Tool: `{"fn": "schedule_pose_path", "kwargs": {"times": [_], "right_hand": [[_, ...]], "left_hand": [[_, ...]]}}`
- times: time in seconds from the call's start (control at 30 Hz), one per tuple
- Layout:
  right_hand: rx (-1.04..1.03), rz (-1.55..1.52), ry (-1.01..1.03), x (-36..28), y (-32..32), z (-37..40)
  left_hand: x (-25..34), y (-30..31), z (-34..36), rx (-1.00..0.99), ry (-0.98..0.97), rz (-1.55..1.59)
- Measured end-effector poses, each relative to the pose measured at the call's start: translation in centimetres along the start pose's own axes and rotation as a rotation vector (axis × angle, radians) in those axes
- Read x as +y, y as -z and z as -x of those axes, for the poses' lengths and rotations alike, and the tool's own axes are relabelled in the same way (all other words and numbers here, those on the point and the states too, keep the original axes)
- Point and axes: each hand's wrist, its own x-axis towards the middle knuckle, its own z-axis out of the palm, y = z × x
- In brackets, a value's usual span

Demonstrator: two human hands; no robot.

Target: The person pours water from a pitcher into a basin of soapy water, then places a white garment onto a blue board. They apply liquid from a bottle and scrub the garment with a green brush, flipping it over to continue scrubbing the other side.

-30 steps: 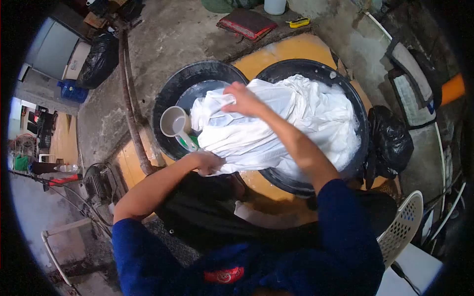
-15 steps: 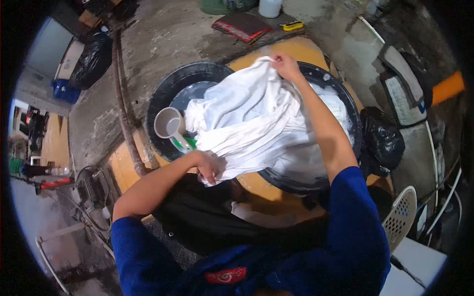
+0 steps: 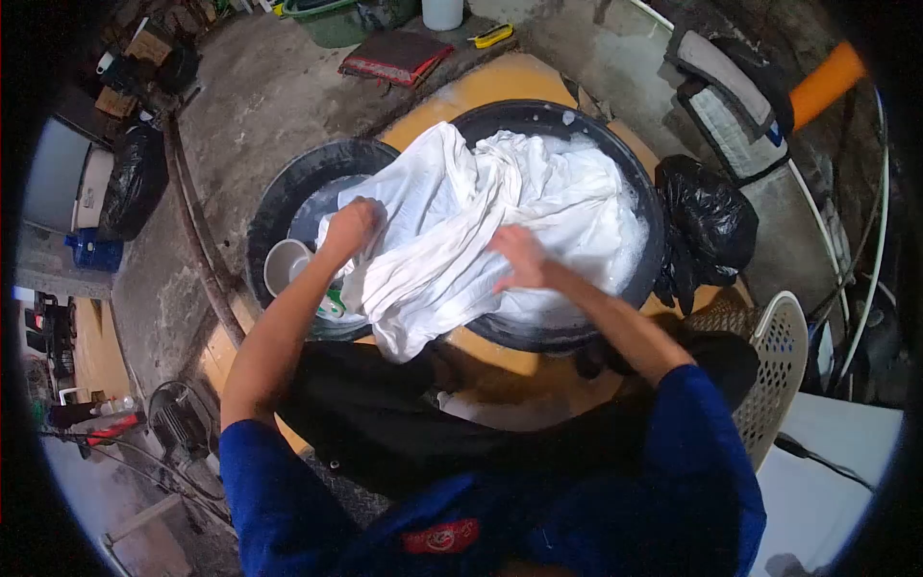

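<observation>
A wet white cloth [image 3: 423, 269], wide and folded, stretches across two black tubs, with one end hanging over the near side between them. My left hand [image 3: 352, 227] is closed on its left part, above the smaller left tub [image 3: 266, 213]. Fingers apart, my right hand [image 3: 522, 258] is at the cloth's folds over the larger right tub [image 3: 654, 221]. More white fabric [image 3: 577, 183] lies in suds inside that tub. A pale dipper [image 3: 286, 265] sits in the left tub by my left forearm, next to a green and white item [image 3: 332, 304].
Yellow boards [image 3: 452, 96] lie under the tubs. A black plastic bag [image 3: 707, 216] and a perforated basket [image 3: 779, 346] stand on the right. A long pipe [image 3: 197, 226] runs along the left; a dark red folded item [image 3: 396, 58] lies beyond.
My right hand has come down from the raised far edge of the cloth to its middle, opening. The left hand has moved up and away from me, to the cloth's left side.
</observation>
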Motion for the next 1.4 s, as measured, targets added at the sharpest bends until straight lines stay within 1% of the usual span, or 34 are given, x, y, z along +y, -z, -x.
{"fn": "schedule_pose_path", "kwargs": {"times": [0.03, 0.07, 0.13, 0.17, 0.23, 0.3, 0.4, 0.47, 0.5, 0.53, 0.57, 0.6, 0.63, 0.7, 0.73, 0.77, 0.83, 0.87, 0.97, 1.07, 1.17, 1.27, 1.3, 1.37, 1.4], "right_hand": [[0.055, 0.086, 0.066, -0.4, -0.7, -0.2], [-0.063, 0.082, 0.076, -0.5, -1.4, -0.3], [-0.298, 0.069, 0.090, -0.4, -2.9, 0.0], [-0.259, -0.037, 0.137, -0.1, -2.6, 0.9], [-0.169, -0.245, 0.225, 1.2, -0.5, 3.8], [-0.647, -0.133, 0.049, 3.0, 0.5, 6.7], [-0.897, -0.019, -0.191, 5.9, 3.1, 11.0], [-1.048, 0.068, -0.342, 7.4, 3.8, 11.9], [-0.759, -0.065, -0.218, 8.0, 2.3, 12.2], [-0.468, -0.195, -0.098, 7.6, 0.9, 11.9], [-0.314, -0.227, -0.038, 7.1, -0.3, 11.7], [-0.161, -0.247, 0.026, 5.6, -0.6, 10.4], [-0.149, -0.179, 0.030, 0.8, 1.0, 5.5], [-0.296, -0.052, -0.048, -5.2, 1.9, -0.1], [-0.210, 0.006, 0.006, -6.9, 0.8, -1.5], [-0.125, 0.063, 0.062, -8.0, -0.2, -2.5], [-0.060, 0.032, 0.094, -8.1, -3.0, -3.3], [-0.030, 0.013, 0.109, -7.9, -4.4, -3.3], [0.143, -0.005, 0.103, -7.6, -4.6, -3.0], [0.178, 0.029, 0.033, -6.8, -3.8, -3.5], [0.031, -0.006, 0.099, -5.6, -3.6, -3.7], [-0.036, -0.098, -0.004, -5.8, -2.1, -3.4], [-0.002, -0.028, -0.001, -5.9, -1.7, -3.6], [0.072, 0.112, -0.007, -6.0, -1.1, -3.5], [0.032, 0.073, 0.015, -5.6, -1.4, -3.6]], "left_hand": [[-0.6, -0.1, -0.3, 0.018, -0.054, -0.003], [-1.2, -0.4, -0.5, 0.064, -0.176, -0.087], [-3.7, 0.4, -1.7, 0.136, 0.014, -0.229], [-4.8, 0.5, -1.6, 0.165, 0.107, -0.301], [-6.0, 4.3, -0.7, 0.301, 0.137, -0.324], [-8.1, 5.1, -1.2, 0.290, 0.411, -0.286], [-9.9, 4.7, -1.2, 0.389, 0.453, -0.158], [-14.3, 0.9, -2.2, 0.288, 0.413, -0.018], [-15.5, -0.4, -2.5, 0.233, 0.391, 0.050], [-14.5, -0.7, -1.8, 0.136, 0.401, 0.125], [-13.3, -1.1, -1.3, 0.011, 0.448, 0.125], [-10.3, 1.4, -0.6, -0.243, 0.557, 0.462], [-7.5, 4.2, 0.3, -0.504, 0.655, 0.796], [-7.0, 4.6, 2.1, -0.656, 0.511, 1.019], [-7.0, 5.0, 2.6, -0.726, 0.435, 1.126], [-6.4, 5.2, 3.0, -0.719, 0.385, 1.082], [-5.2, 4.7, 3.6, -0.702, 0.294, 1.001], [-6.5, 3.1, 3.6, -0.710, 0.288, 1.017], [-7.7, 2.2, 3.9, -0.687, 0.187, 1.090], [-8.0, 2.5, 3.6, -0.738, 0.113, 1.071], [-8.2, 1.8, 4.1, -0.482, 0.341, 1.271], [-9.1, 0.0, 5.6, -0.366, 0.314, 1.318], [-9.0, -0.8, 5.7, -0.321, 0.301, 1.320], [-7.0, -2.1, 4.5, -0.235, 0.263, 1.272], [-6.2, -1.3, 3.4, -0.239, 0.218, 1.131]]}}
